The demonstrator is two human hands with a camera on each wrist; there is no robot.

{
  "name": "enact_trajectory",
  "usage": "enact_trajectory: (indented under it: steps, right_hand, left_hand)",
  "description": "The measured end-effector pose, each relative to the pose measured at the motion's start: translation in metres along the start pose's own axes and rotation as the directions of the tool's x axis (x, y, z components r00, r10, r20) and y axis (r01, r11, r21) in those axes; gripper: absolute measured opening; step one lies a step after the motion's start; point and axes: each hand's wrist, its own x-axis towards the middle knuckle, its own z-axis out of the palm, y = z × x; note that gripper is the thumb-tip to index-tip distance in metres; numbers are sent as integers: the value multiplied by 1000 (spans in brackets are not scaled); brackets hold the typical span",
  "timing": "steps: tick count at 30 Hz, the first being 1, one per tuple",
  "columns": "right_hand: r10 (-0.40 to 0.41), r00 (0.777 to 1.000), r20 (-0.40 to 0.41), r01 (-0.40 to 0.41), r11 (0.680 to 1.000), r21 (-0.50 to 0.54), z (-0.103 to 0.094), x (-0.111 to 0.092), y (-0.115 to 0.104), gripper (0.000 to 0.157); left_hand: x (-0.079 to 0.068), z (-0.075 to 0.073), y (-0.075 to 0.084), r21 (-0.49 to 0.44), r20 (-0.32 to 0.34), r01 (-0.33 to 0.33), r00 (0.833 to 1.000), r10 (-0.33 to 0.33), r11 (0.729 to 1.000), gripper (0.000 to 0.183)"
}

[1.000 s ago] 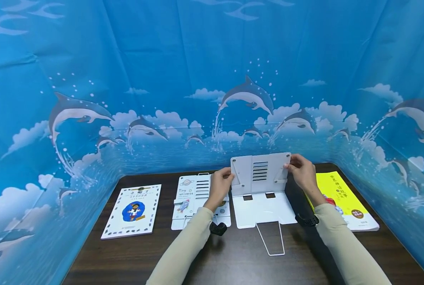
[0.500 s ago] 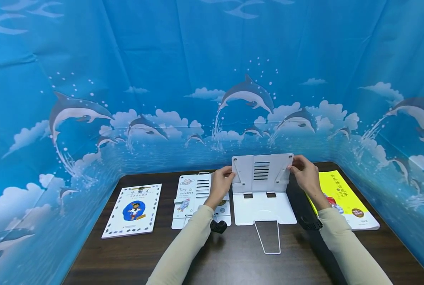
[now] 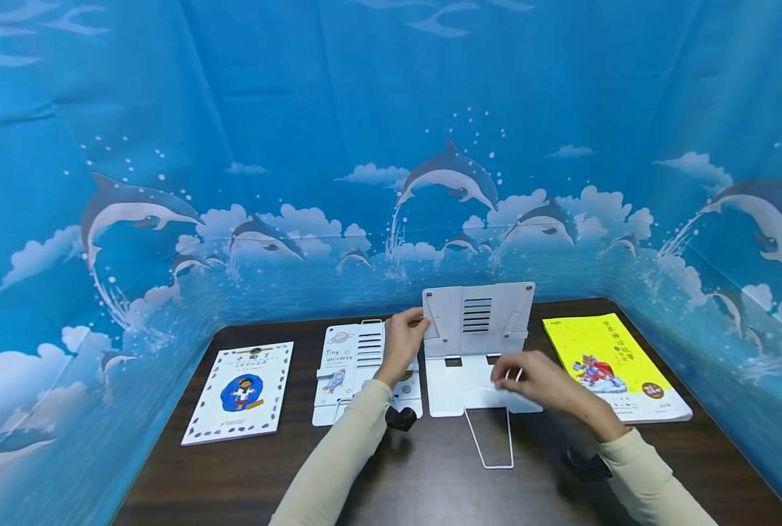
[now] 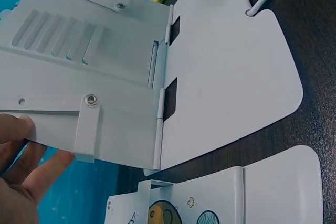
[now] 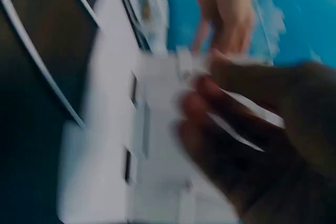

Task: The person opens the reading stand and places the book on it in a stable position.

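Observation:
A white metal book stand point(image 3: 445, 387) is unfolded on the table, its slotted back panel point(image 3: 445, 314) raised from the base. My left hand point(image 3: 400, 345) pinches the panel's left edge; in the left wrist view, thumb and fingers point(image 4: 50, 174) lie on either side of that edge. Over the right part of the base hovers my right hand point(image 3: 542, 381), fingers loosely bent around nothing. It is blurred in the right wrist view, in front of the stand. A wire loop point(image 3: 499, 467) sticks out from the base's front edge onto the table.
Left of the stand lies a second, flat-folded white stand point(image 3: 339, 361) printed "Tiny universe", partly behind my left forearm. A white picture book point(image 3: 269, 376) lies farther left, and a yellow book point(image 3: 588, 336) lies to the right. A blue dolphin-printed curtain point(image 3: 338, 146) surrounds the dark table point(image 3: 423, 482).
My right hand has let go of the panel's right edge and come down and left over the base. The left hand keeps its grip. The panel stays raised.

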Motion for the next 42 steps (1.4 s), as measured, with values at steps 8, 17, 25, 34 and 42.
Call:
enact_trajectory:
  steps: [8, 17, 25, 34, 42]
  right_hand:
    - [-40, 895, 445, 47, 999, -5, 52, -34, -24, 18]
    - [-100, 903, 418, 137, 989, -60, 60, -38, -22, 21]
    - [-130, 910, 393, 187, 976, -111, 59, -37, -21, 24]
    - [-66, 919, 388, 62, 998, 22, 37, -32, -25, 24]
    - [-65, 951, 303, 49, 997, 62, 20, -21, -24, 16]
  left_hand:
    - [0, -2, 0, -17, 2, 10, 1000, -10, 1000, 28]
    - [-2, -2, 2, -16, -3, 35, 999, -35, 999, 30]
    - [-3, -3, 1, -29, -3, 19, 1000, -19, 999, 29]
    - [-5, -3, -1, -40, 8, 9, 1000, -9, 999, 28]
    - [-4, -4, 0, -46, 3, 16, 1000, -16, 999, 30]
